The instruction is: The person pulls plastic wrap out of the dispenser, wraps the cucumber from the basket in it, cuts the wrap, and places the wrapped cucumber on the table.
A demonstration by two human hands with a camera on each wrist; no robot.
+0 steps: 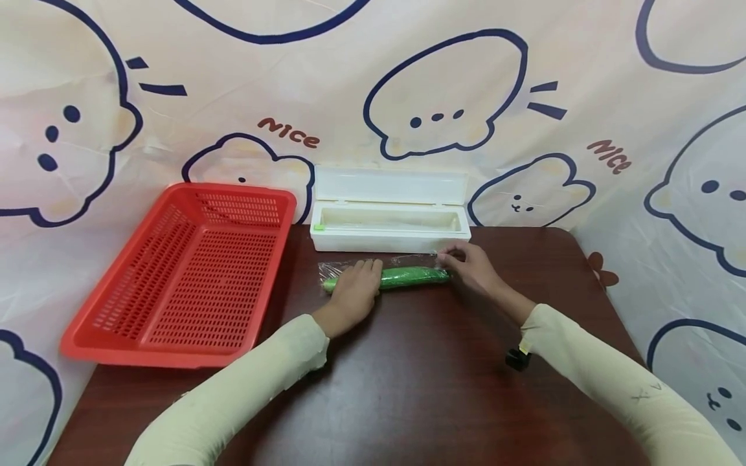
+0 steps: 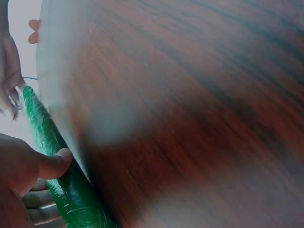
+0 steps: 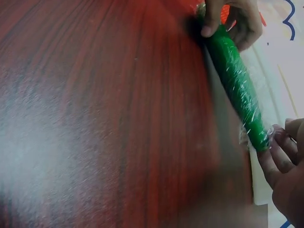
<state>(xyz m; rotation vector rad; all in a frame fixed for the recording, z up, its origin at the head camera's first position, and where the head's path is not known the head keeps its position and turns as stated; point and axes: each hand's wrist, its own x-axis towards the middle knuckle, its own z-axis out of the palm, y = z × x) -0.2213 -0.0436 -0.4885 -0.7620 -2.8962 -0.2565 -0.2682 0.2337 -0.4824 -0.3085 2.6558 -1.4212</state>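
A long green cucumber (image 1: pixel 408 277) lies across the table, wrapped in shiny cling film (image 3: pixel 243 95). My left hand (image 1: pixel 357 288) holds it near its left end; in the left wrist view the thumb (image 2: pixel 61 159) lies along one side and the fingers curl round the other. At the opposite end, my right hand (image 1: pixel 471 266) pinches the film's edge just above the cucumber's tip. Loose clear film (image 1: pixel 335 266) spreads behind the cucumber. In the right wrist view, crumpled film gathers between the right fingertips and the cucumber's end.
Close behind the cucumber stands a white cling film box (image 1: pixel 390 243) with its lid (image 1: pixel 390 184) raised. A red plastic basket (image 1: pixel 265 310) takes up the left of the dark wooden table (image 1: pixel 408 388). A patterned cloth (image 1: pixel 338 84) hangs behind and at the sides.
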